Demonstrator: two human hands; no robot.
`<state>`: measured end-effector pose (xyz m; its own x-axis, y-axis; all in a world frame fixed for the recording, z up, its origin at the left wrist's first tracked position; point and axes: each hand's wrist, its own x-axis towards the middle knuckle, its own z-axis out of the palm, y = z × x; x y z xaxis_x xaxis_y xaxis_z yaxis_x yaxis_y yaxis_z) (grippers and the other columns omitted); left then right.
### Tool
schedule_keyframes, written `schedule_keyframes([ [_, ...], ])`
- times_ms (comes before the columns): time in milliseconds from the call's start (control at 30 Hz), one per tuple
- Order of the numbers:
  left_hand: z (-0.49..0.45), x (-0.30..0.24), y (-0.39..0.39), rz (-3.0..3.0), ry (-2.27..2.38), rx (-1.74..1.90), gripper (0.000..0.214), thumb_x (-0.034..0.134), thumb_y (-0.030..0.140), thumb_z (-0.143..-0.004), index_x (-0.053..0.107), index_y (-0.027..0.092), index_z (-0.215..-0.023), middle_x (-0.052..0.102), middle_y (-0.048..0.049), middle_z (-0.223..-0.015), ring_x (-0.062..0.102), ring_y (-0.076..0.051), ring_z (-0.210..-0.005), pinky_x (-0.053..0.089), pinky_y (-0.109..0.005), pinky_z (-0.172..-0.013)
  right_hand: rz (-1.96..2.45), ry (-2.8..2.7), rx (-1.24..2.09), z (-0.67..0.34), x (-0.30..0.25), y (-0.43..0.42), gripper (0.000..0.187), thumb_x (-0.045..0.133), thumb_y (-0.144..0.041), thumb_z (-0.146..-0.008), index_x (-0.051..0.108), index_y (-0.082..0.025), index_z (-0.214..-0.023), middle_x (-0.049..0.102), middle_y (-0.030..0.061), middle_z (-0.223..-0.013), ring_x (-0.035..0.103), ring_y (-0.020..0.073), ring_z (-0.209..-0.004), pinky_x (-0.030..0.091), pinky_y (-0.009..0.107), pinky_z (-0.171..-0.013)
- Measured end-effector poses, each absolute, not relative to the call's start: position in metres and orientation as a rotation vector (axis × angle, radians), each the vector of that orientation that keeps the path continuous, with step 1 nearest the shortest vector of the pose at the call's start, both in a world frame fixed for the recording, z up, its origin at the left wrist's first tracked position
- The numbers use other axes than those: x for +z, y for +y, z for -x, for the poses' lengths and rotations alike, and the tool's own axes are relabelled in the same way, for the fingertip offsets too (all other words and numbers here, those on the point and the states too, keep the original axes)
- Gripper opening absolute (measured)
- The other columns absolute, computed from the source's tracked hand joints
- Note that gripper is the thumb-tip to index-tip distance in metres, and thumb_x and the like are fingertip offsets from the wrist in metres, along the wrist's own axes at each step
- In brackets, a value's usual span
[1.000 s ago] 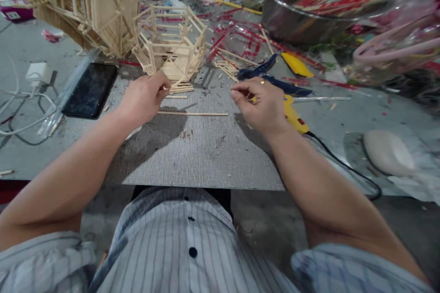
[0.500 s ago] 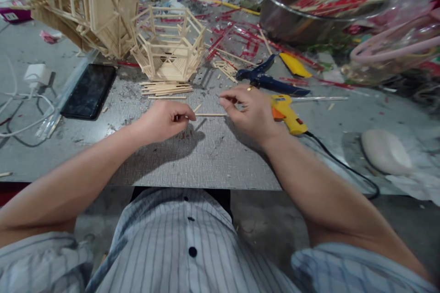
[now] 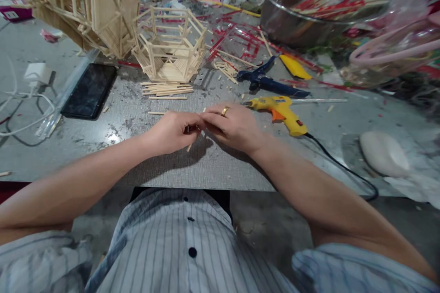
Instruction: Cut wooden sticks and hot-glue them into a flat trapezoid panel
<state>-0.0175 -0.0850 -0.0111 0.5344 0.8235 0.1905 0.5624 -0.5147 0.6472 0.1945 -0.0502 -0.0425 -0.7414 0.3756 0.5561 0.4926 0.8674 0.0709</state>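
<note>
My left hand (image 3: 178,132) is closed, its fingertips pinching a thin wooden stick (image 3: 189,147) whose lower end pokes out below the fingers. My right hand (image 3: 233,127), with a ring on one finger, meets the left at the fingertips. Its fingers are closed around the same spot, where a pale stick tip shows just above them; most of what they grip is hidden. Another stick end (image 3: 156,113) sticks out to the left behind my left hand. Beyond the hands lies a small pile of sticks (image 3: 167,89), in front of an open six-sided stick frame (image 3: 172,71).
A yellow glue gun (image 3: 283,112) lies right of my right hand, its cord trailing to the table edge. Behind it are dark blue pliers (image 3: 263,80). A phone (image 3: 90,91) and a larger stick structure (image 3: 110,13) stand left. A steel pot (image 3: 285,23) is back right.
My right hand has moved left and towards me, away from the glue gun, and now touches my left fingertips. The stick lying between the hands is now mostly covered by them.
</note>
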Motion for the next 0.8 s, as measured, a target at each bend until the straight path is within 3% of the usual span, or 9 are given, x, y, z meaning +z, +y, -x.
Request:
schedule_keyframes([
  [367, 0.0186, -0.0190, -0.0842, -2.468, 0.948, 0.600, 0.018, 0.056, 0.013, -0.088, 0.074, 0.016, -0.086, 0.073, -0.0020, -0.076, 0.065, -0.011, -0.068, 0.045, -0.020, -0.064, 0.539, -2.480, -0.324, -0.1917, -0.0427, -0.0519, 0.029, 0.047, -0.024, -0.102, 0.075, -0.017, -0.098, 0.074, 0.0101, -0.088, 0.060, 0.0193, -0.077, 0.043, 0.033, -0.070],
  [533, 0.0228, -0.0171, -0.0857, -2.684, 0.835, 0.511, 0.021, 0.052, 0.014, -0.089, 0.073, 0.016, -0.084, 0.074, -0.0054, -0.080, 0.067, -0.014, -0.071, 0.046, -0.022, -0.064, 0.628, -2.581, -0.170, -0.1910, -0.0434, -0.0520, 0.029, 0.047, -0.026, -0.102, 0.076, -0.020, -0.101, 0.075, 0.0109, -0.093, 0.062, 0.0203, -0.081, 0.045, 0.034, -0.073],
  [667, 0.0227, -0.0152, -0.0865, -2.786, 0.876, 0.385, 0.026, 0.055, 0.026, -0.094, 0.072, 0.017, -0.077, 0.073, -0.0048, -0.076, 0.067, -0.015, -0.066, 0.044, -0.024, -0.058, 0.583, -2.594, -0.102, -0.1901, -0.0448, -0.0513, 0.029, 0.047, -0.028, -0.102, 0.075, -0.018, -0.102, 0.075, 0.0114, -0.092, 0.062, 0.0200, -0.080, 0.045, 0.034, -0.073],
  [800, 0.0200, -0.0161, -0.0863, -2.794, 1.038, 0.308, 0.023, 0.057, 0.024, -0.094, 0.074, 0.018, -0.080, 0.075, -0.0038, -0.079, 0.069, -0.016, -0.071, 0.044, -0.024, -0.060, 0.560, -2.579, -0.105, -0.1895, -0.0472, -0.0502, 0.030, 0.045, -0.026, -0.103, 0.074, -0.018, -0.104, 0.076, 0.0112, -0.094, 0.063, 0.0200, -0.082, 0.045, 0.034, -0.073],
])
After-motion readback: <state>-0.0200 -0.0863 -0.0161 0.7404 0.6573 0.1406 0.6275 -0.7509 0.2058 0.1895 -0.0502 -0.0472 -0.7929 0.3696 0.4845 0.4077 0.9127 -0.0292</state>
